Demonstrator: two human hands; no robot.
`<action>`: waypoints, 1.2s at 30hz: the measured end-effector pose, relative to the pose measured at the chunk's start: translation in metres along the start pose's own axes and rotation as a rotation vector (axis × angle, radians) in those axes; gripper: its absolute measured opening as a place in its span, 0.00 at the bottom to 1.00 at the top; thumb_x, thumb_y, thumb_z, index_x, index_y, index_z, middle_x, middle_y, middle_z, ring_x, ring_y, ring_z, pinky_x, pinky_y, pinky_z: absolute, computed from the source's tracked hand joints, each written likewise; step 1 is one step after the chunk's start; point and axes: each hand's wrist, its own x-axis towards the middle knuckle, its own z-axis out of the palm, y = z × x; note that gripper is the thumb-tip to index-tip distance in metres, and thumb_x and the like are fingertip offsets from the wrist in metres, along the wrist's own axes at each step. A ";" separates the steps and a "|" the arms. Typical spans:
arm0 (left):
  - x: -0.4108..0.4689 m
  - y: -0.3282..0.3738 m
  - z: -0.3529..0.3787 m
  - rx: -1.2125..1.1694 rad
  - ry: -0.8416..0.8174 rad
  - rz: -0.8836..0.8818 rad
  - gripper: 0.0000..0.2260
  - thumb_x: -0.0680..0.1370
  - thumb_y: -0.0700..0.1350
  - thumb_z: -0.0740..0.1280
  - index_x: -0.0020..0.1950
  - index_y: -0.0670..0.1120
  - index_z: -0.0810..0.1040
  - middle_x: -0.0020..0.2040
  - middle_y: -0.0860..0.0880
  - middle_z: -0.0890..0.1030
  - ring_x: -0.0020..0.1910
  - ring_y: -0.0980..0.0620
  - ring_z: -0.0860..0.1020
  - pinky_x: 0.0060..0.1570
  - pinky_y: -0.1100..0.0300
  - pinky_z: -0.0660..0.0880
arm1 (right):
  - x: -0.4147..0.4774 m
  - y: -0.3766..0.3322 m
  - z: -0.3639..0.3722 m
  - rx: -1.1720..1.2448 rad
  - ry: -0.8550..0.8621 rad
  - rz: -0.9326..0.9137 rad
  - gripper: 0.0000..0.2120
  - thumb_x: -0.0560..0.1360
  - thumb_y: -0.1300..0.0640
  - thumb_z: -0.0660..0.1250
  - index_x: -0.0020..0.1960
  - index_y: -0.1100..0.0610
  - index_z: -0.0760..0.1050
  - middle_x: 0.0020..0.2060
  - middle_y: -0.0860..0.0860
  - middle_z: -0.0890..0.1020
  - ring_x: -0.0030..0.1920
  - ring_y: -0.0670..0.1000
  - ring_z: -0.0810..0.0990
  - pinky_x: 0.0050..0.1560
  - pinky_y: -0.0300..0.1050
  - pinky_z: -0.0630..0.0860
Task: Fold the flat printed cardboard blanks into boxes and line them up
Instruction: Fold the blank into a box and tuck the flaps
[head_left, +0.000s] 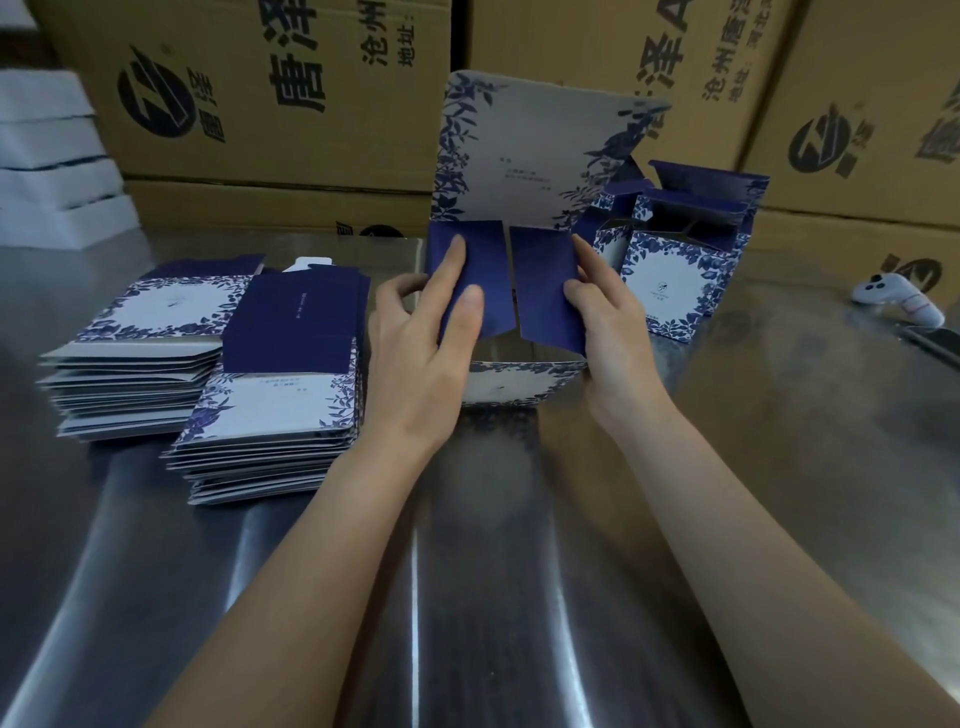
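Two blank stacks (140, 358) (275, 410), two hands (423, 353) (610, 322)

— What do you have around the work spot?
— I'm looking down on a shiny steel table (467, 597). Long pale streaks of light run across it toward 6 o'clock.
— And behind it?
— Big brown cartons (270, 88) are stacked from 11 to 2 o'clock, printed with black logos and Chinese characters. At 10 o'clock I see a pile of white slabs (47, 156); I can't tell the material. At 3 o'clock a small white controller (896, 301) lies on the table.
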 end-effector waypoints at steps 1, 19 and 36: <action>0.000 0.001 0.000 -0.001 0.019 -0.001 0.24 0.77 0.62 0.54 0.74 0.64 0.64 0.64 0.51 0.66 0.67 0.53 0.66 0.71 0.54 0.62 | 0.000 0.000 0.000 0.004 -0.004 -0.002 0.18 0.81 0.65 0.56 0.65 0.48 0.72 0.55 0.40 0.81 0.50 0.38 0.82 0.44 0.31 0.76; 0.002 0.005 -0.005 -0.146 0.136 -0.077 0.31 0.73 0.49 0.61 0.76 0.62 0.60 0.55 0.57 0.71 0.47 0.62 0.72 0.52 0.61 0.72 | 0.002 -0.004 -0.006 -0.239 -0.066 -0.033 0.29 0.76 0.61 0.58 0.74 0.40 0.64 0.54 0.39 0.73 0.34 0.31 0.73 0.36 0.26 0.72; -0.002 0.011 -0.003 -0.261 0.129 -0.005 0.31 0.77 0.40 0.62 0.77 0.59 0.58 0.68 0.57 0.67 0.67 0.64 0.66 0.68 0.61 0.67 | 0.002 -0.003 -0.006 -0.226 -0.111 0.000 0.21 0.72 0.56 0.58 0.64 0.47 0.72 0.47 0.53 0.78 0.46 0.47 0.77 0.45 0.34 0.73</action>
